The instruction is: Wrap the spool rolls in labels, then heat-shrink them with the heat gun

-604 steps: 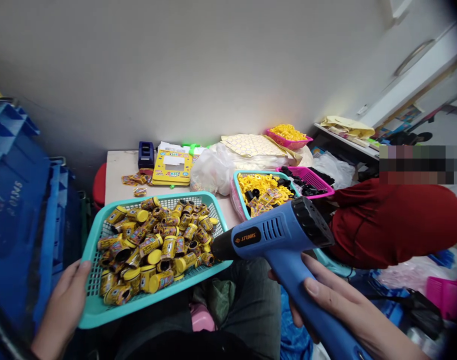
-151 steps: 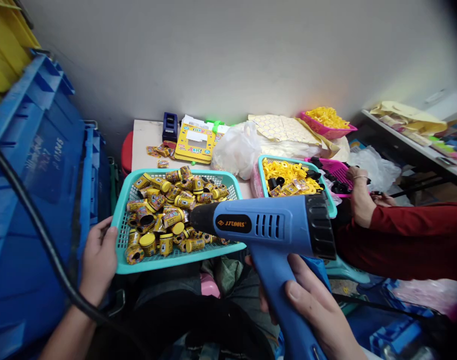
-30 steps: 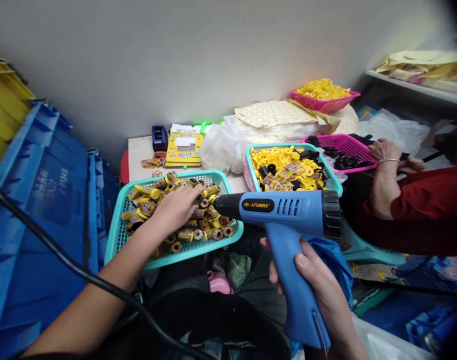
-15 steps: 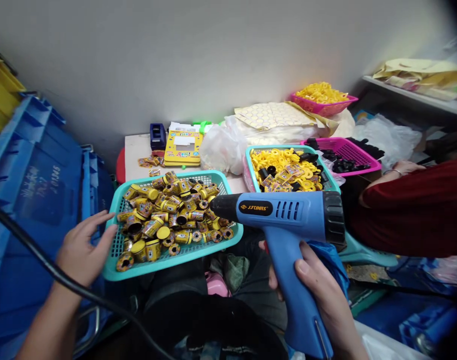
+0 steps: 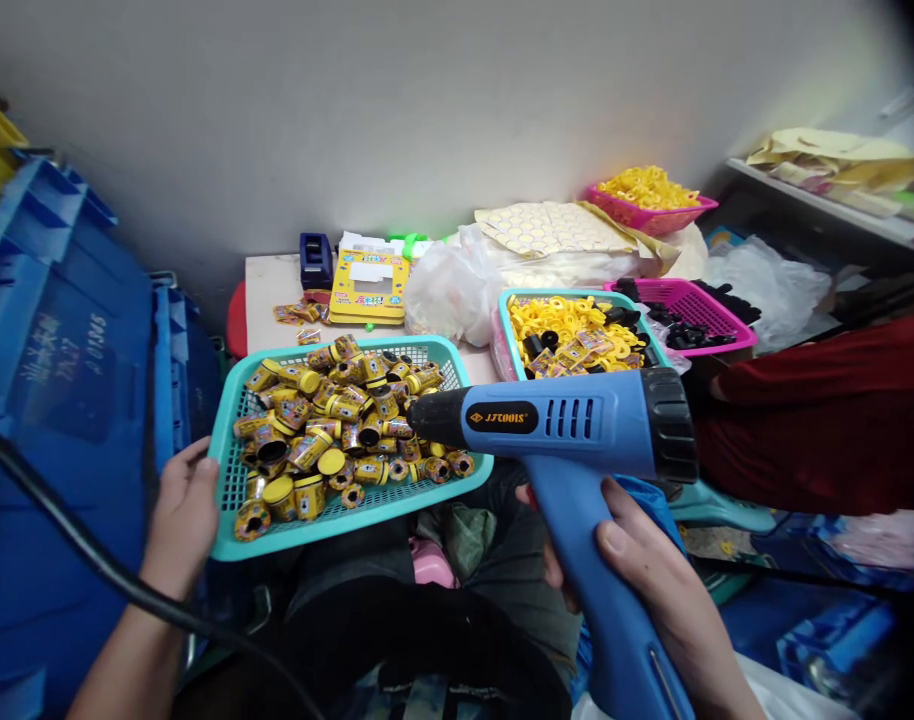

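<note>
My right hand (image 5: 656, 565) is wrapped round the handle of a blue heat gun (image 5: 569, 425) with a black nozzle. The nozzle points left, its tip in front of the right part of a turquoise plastic basket (image 5: 352, 522). Inside lie many small yellow printed tubs (image 5: 308, 495), some with yellow lids and others with dark open ends. My left hand (image 5: 183, 515) grips the basket's left rim, the thumb at the near side and the fingers partly hidden. Whether the heat gun is running I cannot tell.
A black cable (image 5: 127, 580) crosses the lower left before blue crates (image 5: 59, 400). Behind stand a tape dispenser (image 5: 316, 262), yellow boxes (image 5: 368, 290), a plastic bag (image 5: 453, 290) and a second turquoise basket (image 5: 506, 335). A co-worker's red sleeve (image 5: 817, 430) is at right, near a pink basket (image 5: 716, 315).
My left hand has closed from a spread pose beside the basket onto its left rim. The heat gun stays in my right hand, hardly moved, while the view has shifted slightly.
</note>
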A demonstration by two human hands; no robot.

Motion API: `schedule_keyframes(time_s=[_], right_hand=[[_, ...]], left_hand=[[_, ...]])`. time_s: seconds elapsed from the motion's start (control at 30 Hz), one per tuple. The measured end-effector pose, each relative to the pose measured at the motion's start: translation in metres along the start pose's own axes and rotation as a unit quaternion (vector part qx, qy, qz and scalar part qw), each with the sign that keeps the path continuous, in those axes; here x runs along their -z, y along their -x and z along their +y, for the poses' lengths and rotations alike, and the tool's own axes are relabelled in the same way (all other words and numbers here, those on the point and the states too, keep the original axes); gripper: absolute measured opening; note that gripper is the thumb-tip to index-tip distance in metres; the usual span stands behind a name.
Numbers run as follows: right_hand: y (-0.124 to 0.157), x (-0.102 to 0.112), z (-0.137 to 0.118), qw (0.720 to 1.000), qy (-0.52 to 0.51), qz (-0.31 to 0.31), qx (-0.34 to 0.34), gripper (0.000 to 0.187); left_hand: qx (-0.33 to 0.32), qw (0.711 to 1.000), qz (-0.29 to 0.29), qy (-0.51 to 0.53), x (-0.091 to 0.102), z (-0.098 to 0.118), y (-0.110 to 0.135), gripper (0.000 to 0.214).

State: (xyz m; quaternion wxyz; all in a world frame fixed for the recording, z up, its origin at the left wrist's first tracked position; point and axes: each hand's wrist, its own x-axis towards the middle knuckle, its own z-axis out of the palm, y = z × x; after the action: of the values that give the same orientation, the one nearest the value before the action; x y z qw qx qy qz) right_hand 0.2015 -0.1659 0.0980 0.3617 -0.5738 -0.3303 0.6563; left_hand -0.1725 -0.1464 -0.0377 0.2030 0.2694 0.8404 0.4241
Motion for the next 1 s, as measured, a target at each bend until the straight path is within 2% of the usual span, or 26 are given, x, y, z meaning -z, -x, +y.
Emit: schedule_keyframes(time_s=[0.13, 0.27, 0.47, 0.67, 0.83, 1.0], right_hand=[[0.01, 0.004, -0.013, 0.995, 0.054, -0.009, -0.078, 0.074], [0.012, 0.0, -0.016, 0.989, 0.076, -0.026, -0.121, 0.087], [0.012, -0.009, -0.01, 0.99, 0.056, -0.046, -0.121, 0.085], [0.019, -0.012, -0.011, 0.987, 0.052, 0.017, -0.151, 0.09], [0.021, -0.012, -0.009, 0.987, 0.068, 0.077, -0.124, 0.096], [0.021, -0.014, -0.006, 0.99, 0.068, 0.059, -0.111, 0.095]], left_hand=[[-0.012, 1.0, 0.015, 0.021, -0.007, -0.004, -0.002, 0.046], [-0.01, 0.999, 0.016, 0.039, -0.01, -0.007, -0.004, 0.045], [-0.007, 0.998, 0.011, 0.053, -0.01, -0.007, -0.005, 0.043], [-0.002, 0.998, 0.012, 0.065, -0.009, -0.005, -0.004, 0.039], [0.0, 0.997, 0.012, 0.074, -0.009, -0.004, -0.001, 0.04], [-0.002, 0.997, 0.012, 0.07, -0.009, -0.006, -0.002, 0.043]])
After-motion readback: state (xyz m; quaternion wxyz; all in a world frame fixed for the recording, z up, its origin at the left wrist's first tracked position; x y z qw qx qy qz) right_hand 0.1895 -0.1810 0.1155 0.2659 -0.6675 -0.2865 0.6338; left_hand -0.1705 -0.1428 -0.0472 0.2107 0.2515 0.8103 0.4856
